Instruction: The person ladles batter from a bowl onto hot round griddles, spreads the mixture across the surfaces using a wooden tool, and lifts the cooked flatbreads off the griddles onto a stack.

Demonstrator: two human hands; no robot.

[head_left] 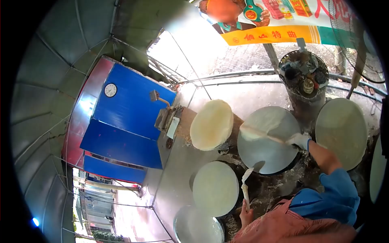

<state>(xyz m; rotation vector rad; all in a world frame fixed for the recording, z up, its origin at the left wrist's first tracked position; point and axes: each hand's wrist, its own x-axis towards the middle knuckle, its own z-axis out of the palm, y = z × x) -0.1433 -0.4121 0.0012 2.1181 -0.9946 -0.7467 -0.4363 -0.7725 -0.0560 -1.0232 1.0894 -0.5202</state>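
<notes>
My right hand [300, 141], in a white glove, is closed round the handle of a long wooden spreader [263, 134]. The spreader lies across a round griddle [267, 158], over pale batter [259, 121] covering part of its upper side. Low in the view, my bare left hand [246, 215] grips the pale handle of a scraper [246, 182]. White batter coats the scraper's blade, which stands up beside the griddle's lower edge. Left of it, a pale round flatbread [216, 188] covers another griddle. Further up, a thin yellowish flatbread [211, 124] lies on a third round surface.
A tall drum [304, 97] holding containers stands behind the griddles. Another pale-covered griddle [341, 133] is at the right, under a wire fan guard [356, 36]. One more round pan [198, 227] sits at lower left. Blue panels [129, 109] with a clock [110, 90] stand left.
</notes>
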